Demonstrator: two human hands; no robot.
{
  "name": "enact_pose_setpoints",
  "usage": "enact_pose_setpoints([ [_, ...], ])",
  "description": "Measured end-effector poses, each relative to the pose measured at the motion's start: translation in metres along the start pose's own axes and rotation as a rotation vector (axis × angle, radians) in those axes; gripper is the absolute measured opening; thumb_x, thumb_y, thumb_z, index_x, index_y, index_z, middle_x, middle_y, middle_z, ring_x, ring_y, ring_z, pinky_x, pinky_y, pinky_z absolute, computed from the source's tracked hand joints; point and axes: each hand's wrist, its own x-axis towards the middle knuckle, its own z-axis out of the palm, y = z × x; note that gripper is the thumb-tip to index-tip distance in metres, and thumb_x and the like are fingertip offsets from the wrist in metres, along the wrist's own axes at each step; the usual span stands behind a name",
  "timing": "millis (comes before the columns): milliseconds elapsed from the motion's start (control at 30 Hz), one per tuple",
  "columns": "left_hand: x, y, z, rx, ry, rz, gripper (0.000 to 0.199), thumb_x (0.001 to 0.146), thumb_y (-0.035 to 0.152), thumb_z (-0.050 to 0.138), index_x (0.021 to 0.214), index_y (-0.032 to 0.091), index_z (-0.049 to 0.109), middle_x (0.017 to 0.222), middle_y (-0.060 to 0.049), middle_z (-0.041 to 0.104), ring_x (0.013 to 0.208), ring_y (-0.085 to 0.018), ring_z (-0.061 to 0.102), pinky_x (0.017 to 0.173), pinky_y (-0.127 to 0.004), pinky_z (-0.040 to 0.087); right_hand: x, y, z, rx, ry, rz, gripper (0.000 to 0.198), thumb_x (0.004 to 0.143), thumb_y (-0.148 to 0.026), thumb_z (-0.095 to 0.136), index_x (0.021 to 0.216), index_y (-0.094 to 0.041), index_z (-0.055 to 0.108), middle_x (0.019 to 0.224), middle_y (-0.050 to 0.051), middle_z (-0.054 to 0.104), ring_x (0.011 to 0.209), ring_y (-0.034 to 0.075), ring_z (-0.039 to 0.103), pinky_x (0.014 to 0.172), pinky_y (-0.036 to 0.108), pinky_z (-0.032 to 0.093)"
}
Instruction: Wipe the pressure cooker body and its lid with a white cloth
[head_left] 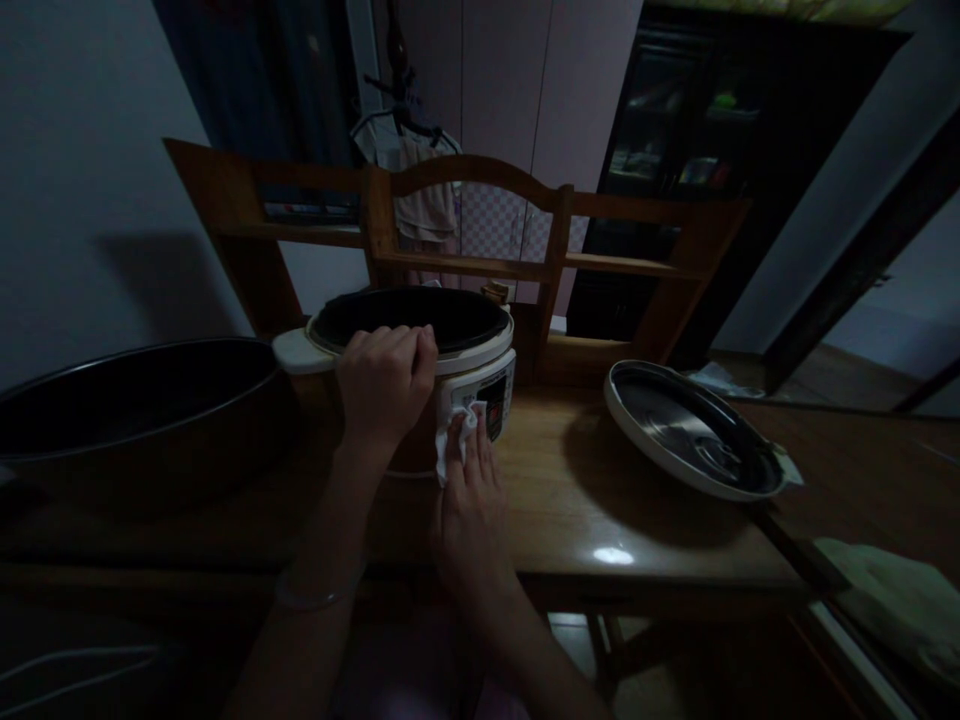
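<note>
An open cooker (471, 362) is set on a wooden counter (547, 500). Its near rim is gripped by the left hand (384, 385), and a bracelet (313, 603) is worn on that forearm. A white tissue (443, 455) is pressed by the fingers of the right hand (474, 515) against the control panel (495, 398). The cooker is flanked by a large dark vessel (150, 430) at left and a round lid (690, 430), inner face up, at right.

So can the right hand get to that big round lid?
Probably yes: only tabletop shows between the right hand and the lid, though that hand is pressing a white cloth against the cooker.
</note>
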Motion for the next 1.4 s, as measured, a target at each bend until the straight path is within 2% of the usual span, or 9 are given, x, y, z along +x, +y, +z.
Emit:
enact_pose_setpoints([
  [133,0.000,0.000,0.001,0.004,0.005,0.004,0.039,0.100,0.032,0.031,0.068,0.021,0.052,0.069,-0.005,0.061,0.071,-0.020,0.053,0.069,-0.037,0.029,-0.004,0.001,0.002,-0.006,-0.024,0.000,0.074,0.088,-0.003,0.034,0.157,-0.009,0.009,0.164,0.014,0.002,0.151,0.027,0.002,0.120,0.051,0.024],
  [433,0.000,0.000,0.001,0.018,-0.002,-0.011,0.040,0.100,0.034,0.030,0.069,0.022,0.050,0.070,-0.005,0.060,0.071,-0.020,0.053,0.070,-0.037,0.030,-0.014,0.002,0.009,0.038,-0.049,0.023,0.075,0.088,-0.005,0.034,0.157,-0.010,0.004,0.164,0.014,0.001,0.151,0.028,0.001,0.119,0.053,0.024],
  [933,0.000,0.000,0.000,0.014,-0.002,-0.005,0.039,0.100,0.033,0.031,0.069,0.022,0.052,0.070,-0.005,0.061,0.069,-0.020,0.051,0.068,-0.037,0.028,-0.029,0.006,0.021,-0.024,-0.077,0.037,0.073,0.088,-0.005,0.033,0.157,-0.006,0.009,0.164,0.015,0.003,0.151,0.029,0.002,0.119,0.051,0.026],
  [1400,0.000,-0.001,0.001,0.003,-0.011,-0.022,0.041,0.100,0.034,0.029,0.068,0.022,0.052,0.070,-0.006,0.060,0.071,-0.021,0.052,0.069,-0.037,0.028,-0.041,0.010,0.021,-0.065,-0.100,0.053,0.074,0.087,-0.003,0.034,0.157,-0.007,0.012,0.164,0.015,0.009,0.151,0.026,0.005,0.119,0.049,0.027],
])
